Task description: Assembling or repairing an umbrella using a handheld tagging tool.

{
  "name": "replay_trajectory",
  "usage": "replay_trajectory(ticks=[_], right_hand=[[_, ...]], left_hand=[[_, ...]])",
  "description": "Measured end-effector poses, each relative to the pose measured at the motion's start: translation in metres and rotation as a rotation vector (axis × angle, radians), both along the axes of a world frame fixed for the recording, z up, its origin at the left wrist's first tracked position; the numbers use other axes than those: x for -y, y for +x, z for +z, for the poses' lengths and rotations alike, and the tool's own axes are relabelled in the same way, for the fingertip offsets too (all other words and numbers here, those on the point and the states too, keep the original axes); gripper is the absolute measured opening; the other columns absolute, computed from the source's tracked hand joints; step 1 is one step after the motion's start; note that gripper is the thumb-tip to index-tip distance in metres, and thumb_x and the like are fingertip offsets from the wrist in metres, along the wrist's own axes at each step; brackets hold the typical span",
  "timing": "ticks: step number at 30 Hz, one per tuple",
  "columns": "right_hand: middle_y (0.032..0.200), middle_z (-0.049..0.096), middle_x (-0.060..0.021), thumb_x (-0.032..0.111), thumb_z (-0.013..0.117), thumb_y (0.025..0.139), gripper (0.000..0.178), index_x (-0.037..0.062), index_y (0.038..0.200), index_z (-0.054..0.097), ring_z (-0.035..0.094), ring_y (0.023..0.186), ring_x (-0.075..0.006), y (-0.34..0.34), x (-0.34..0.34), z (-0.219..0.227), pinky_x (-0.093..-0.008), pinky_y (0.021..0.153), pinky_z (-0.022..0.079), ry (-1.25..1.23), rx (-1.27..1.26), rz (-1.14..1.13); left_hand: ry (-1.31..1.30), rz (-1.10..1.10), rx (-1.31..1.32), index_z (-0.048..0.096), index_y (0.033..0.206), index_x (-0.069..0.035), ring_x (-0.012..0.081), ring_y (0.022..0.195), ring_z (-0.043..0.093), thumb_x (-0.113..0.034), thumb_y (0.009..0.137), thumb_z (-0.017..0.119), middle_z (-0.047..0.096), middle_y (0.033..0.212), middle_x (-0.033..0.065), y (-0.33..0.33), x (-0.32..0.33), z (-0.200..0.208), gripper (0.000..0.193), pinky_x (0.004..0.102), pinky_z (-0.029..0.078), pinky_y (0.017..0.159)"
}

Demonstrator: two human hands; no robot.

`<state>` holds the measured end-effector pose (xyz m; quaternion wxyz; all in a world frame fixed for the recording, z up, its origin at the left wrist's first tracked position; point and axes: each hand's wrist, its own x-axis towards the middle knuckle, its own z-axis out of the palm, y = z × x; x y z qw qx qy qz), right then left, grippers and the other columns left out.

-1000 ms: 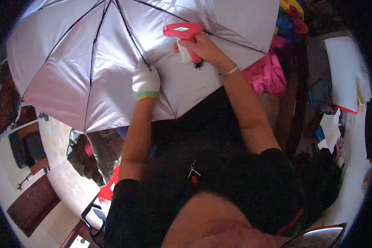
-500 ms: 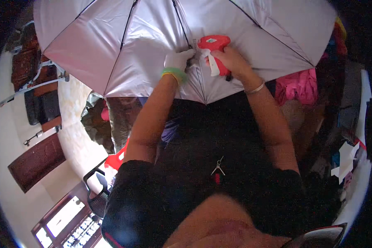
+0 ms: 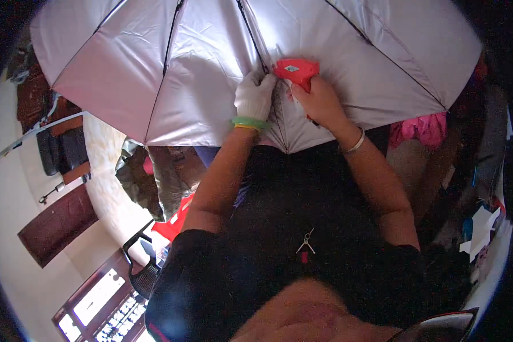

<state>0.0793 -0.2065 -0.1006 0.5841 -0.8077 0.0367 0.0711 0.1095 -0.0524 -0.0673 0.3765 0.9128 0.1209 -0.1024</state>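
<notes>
An open umbrella with silvery-pink fabric and thin dark ribs fills the top of the view, its inner side facing me. My left hand, in a white knitted glove with a green band at the wrist, pinches the middle rib and fabric. In my bare right hand is a red tagging gun, fingers wrapped round its grip. The gun's front end points left, close beside the gloved fingertips. Whether its tip touches the umbrella cannot be made out.
Pink cloth lies beyond the umbrella's right edge. Left of me are a black mesh chair, a red plastic item and a dark crumpled bag. White paper is at the far right.
My right hand has tipped the tagging gun, so its white trigger is now mostly covered by my fingers. The gloved hand's fingers have turned upward at the rib. The view has shifted slightly.
</notes>
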Motion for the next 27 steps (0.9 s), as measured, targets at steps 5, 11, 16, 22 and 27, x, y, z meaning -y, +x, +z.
replay_trajectory(ticks=[5,11,16,22,27], right_hand=[[0.084,0.065,-0.0182,0.028,0.059,0.081,0.033,0.0012,0.099,0.060,0.063,0.081,-0.0331,0.005,0.004,0.018,-0.0410,0.072,0.049,0.076,-0.088,-0.015],[0.083,0.066,-0.0112,0.020,0.056,0.088,0.030,-0.0011,0.108,0.056,0.066,0.070,-0.0195,0.010,0.004,0.016,-0.0318,0.061,0.054,0.547,-0.380,0.035],[0.083,0.066,-0.0103,0.021,0.056,0.087,0.030,-0.0002,0.109,0.056,0.065,0.070,-0.0192,0.010,0.000,0.012,-0.0322,0.060,0.053,0.502,-0.358,0.063],[0.081,0.066,-0.0090,0.022,0.056,0.088,0.029,0.0011,0.107,0.057,0.064,0.068,-0.0179,0.012,-0.001,0.014,-0.0315,0.059,0.052,0.402,-0.284,0.111],[0.079,0.066,-0.0085,0.023,0.056,0.088,0.028,0.0013,0.105,0.058,0.064,0.066,-0.0173,0.012,0.001,0.019,-0.0304,0.057,0.051,0.295,-0.285,0.117]], left_hand=[[-0.012,0.066,0.065,0.064,0.098,-0.002,0.0304,0.083,0.064,-0.034,0.080,0.059,0.065,0.087,0.0192,-0.002,0.004,0.002,0.037,0.0369,0.048,0.076],[0.024,0.051,0.101,0.063,0.098,-0.002,0.0263,0.080,0.065,-0.031,0.080,0.060,0.066,0.088,0.0175,-0.008,0.003,0.003,0.034,0.0352,0.049,0.074],[-0.013,0.030,0.128,0.062,0.099,0.000,0.0253,0.081,0.065,-0.029,0.081,0.060,0.066,0.088,0.0180,-0.007,0.000,-0.001,0.035,0.0344,0.049,0.074],[-0.088,0.032,0.164,0.061,0.100,-0.002,0.0326,0.086,0.064,-0.028,0.081,0.056,0.065,0.090,0.0193,-0.007,0.003,-0.005,0.032,0.0388,0.049,0.074],[-0.039,0.025,0.106,0.062,0.104,0.000,0.0276,0.085,0.065,-0.029,0.081,0.059,0.065,0.092,0.0189,-0.007,0.000,-0.003,0.037,0.0346,0.048,0.078]])
